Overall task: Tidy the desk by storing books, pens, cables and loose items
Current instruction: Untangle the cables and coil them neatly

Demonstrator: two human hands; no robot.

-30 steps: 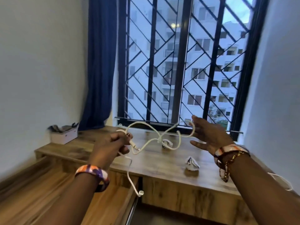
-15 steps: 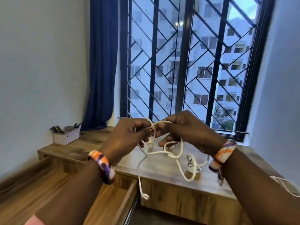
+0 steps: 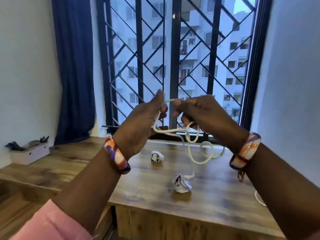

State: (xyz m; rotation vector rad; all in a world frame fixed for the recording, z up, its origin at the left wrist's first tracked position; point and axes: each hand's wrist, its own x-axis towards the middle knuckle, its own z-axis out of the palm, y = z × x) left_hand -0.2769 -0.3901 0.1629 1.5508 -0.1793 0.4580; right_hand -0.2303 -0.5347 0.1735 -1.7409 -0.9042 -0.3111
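White cable (image 3: 190, 141) loops between left hand (image 3: 138, 125) and right hand (image 3: 206, 115).

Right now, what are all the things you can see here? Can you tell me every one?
white cable: 1, white, held up above the desk between both hands, loops hanging down
crumpled paper balls: 2, white, lying on the desk, one nearer, one farther
wooden desk: 1, brown, below the window
white box: 1, white, dark items inside, on the low ledge at far left
curtain: 1, dark blue, left of the window
window grille: 1, black, behind the desk
bracelets: 2, orange, purple and white, one on each wrist
left hand: 1, fingers hold the cable
right hand: 1, fingers pinch the cable
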